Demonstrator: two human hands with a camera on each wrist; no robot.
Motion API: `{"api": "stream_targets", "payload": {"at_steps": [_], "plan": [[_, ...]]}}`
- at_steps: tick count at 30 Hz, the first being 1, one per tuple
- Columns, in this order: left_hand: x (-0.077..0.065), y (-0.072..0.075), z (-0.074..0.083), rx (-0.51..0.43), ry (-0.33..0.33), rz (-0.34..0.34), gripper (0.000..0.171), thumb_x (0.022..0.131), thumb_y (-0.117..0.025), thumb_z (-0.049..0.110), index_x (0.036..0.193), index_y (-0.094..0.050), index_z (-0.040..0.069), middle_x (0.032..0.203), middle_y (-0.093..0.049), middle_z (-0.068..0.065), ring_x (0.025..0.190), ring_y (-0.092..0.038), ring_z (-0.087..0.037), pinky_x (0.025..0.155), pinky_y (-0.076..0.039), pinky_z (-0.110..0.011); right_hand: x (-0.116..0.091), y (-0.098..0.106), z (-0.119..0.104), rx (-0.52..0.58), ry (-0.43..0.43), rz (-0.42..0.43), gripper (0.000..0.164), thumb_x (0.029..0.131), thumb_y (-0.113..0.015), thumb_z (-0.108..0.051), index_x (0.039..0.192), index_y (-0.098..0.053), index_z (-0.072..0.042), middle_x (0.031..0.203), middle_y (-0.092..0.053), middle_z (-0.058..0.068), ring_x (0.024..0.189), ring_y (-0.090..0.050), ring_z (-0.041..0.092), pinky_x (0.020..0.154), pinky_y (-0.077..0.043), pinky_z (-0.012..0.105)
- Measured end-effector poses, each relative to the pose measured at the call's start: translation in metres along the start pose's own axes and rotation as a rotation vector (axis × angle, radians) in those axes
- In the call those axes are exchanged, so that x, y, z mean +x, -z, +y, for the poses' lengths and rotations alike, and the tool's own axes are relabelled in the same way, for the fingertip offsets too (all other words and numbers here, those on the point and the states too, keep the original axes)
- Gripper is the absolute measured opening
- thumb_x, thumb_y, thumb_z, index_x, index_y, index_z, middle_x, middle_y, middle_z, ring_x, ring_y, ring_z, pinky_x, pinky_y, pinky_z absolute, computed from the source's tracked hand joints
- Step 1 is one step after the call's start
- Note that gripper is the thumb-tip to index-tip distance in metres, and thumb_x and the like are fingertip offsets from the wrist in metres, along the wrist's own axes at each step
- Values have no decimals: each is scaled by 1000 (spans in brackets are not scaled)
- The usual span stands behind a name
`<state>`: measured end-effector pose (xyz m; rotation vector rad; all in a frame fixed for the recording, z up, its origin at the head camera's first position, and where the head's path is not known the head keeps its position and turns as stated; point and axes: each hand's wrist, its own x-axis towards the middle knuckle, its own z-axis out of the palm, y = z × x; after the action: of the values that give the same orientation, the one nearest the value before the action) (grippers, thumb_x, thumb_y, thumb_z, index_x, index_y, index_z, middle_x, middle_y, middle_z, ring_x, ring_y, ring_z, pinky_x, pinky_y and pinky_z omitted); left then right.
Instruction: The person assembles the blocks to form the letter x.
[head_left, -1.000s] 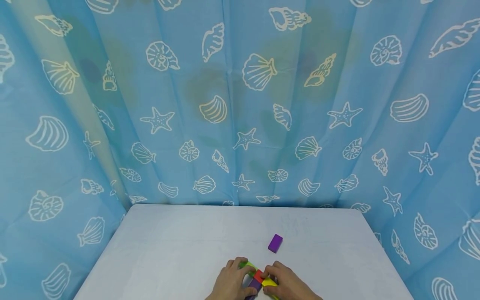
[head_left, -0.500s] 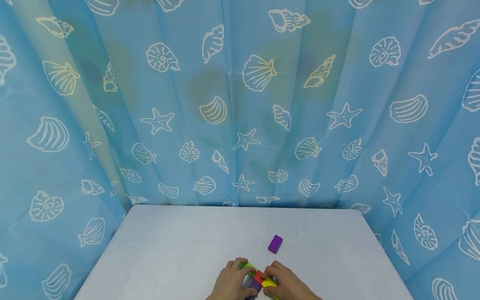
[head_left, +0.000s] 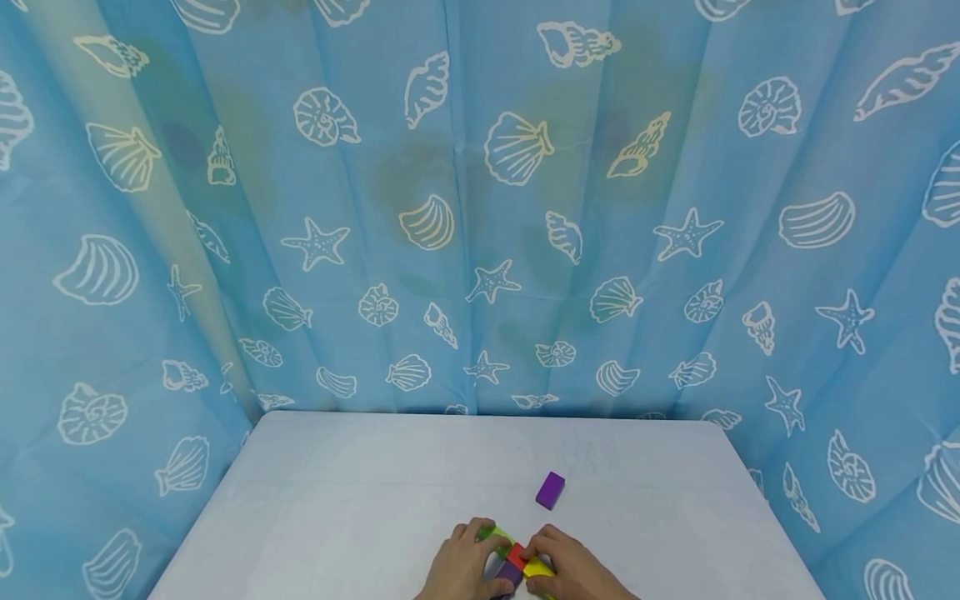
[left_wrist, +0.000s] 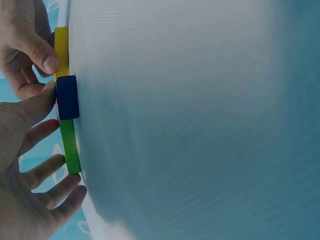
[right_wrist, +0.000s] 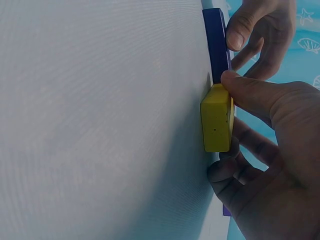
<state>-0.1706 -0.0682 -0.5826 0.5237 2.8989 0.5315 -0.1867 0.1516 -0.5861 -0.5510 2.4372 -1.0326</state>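
Four-way contact shows at the front of the table: a small red block (head_left: pixel 517 555) has a green block (head_left: pixel 498 538), a dark blue-purple block (head_left: pixel 509 572) and a yellow block (head_left: pixel 538 567) lying against it. My left hand (head_left: pixel 459 563) holds the left side, its thumb on the dark block (left_wrist: pixel 68 97) and its other fingers spread along the green block (left_wrist: pixel 70 146). With thumb and curled fingers, my right hand (head_left: pixel 572 567) grips the yellow block (right_wrist: pixel 216 120). Its thumb tip lies close to the dark block (right_wrist: pixel 217 45). Fingers partly hide the green and yellow blocks.
A purple block (head_left: pixel 551 491) lies alone on the white table (head_left: pixel 360 500), beyond my hands. Blue curtains (head_left: pixel 465 208) with shell patterns stand behind the table and along both sides.
The whole head view has shifted slightly, with things a few pixels lower. Both hands and the blocks keep practically the same places.
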Motion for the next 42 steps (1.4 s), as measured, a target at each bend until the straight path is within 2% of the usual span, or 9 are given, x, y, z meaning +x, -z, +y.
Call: {"api": "stream_targets", "payload": {"at_steps": [6,15,23,30,36,42], "plan": [[-2,0,1,6,-3,2,45,79,-79,56,117,-69,35,130,-55,1,113,-56,-28,88,-54,-46,-1,-1,1,2,30,6,21,92,-75,-29,107,-68,-16,103,-54,-4,87,-52,11,84,-51,32],[-2,0,1,2,-8,11,46,79,-79,55,118,-69,34,132,-54,1,114,-56,-28,89,-54,-46,0,0,-3,-31,-20,12,21,90,-76,-29,107,-69,-19,97,-51,-3,85,-50,13,80,-49,29],[-2,-1,-1,-2,-11,7,46,79,-79,55,118,-69,34,131,-54,2,113,-56,-27,88,-54,-45,-3,-1,-5,18,3,7,23,91,-75,-25,110,-70,-14,94,-49,0,83,-49,12,75,-45,24],[-1,-1,-1,-7,-16,18,46,79,-79,55,119,-69,34,132,-54,1,113,-55,-27,89,-54,-46,-4,-3,-4,14,0,24,25,91,-76,-28,111,-70,-16,96,-49,-1,83,-50,11,76,-46,22],[-2,-1,-2,-7,-12,16,46,79,-80,55,118,-69,34,131,-55,1,113,-56,-26,89,-54,-45,-5,-4,-6,47,8,25,23,91,-76,-27,111,-69,-17,99,-49,-1,86,-51,12,81,-50,25],[-1,-1,-2,-1,-14,14,47,79,-79,56,119,-69,35,132,-55,1,113,-56,-27,89,-54,-45,-3,-1,-7,25,-41,27,20,92,-73,-31,108,-69,-19,102,-52,-2,90,-52,15,88,-53,38]]}}
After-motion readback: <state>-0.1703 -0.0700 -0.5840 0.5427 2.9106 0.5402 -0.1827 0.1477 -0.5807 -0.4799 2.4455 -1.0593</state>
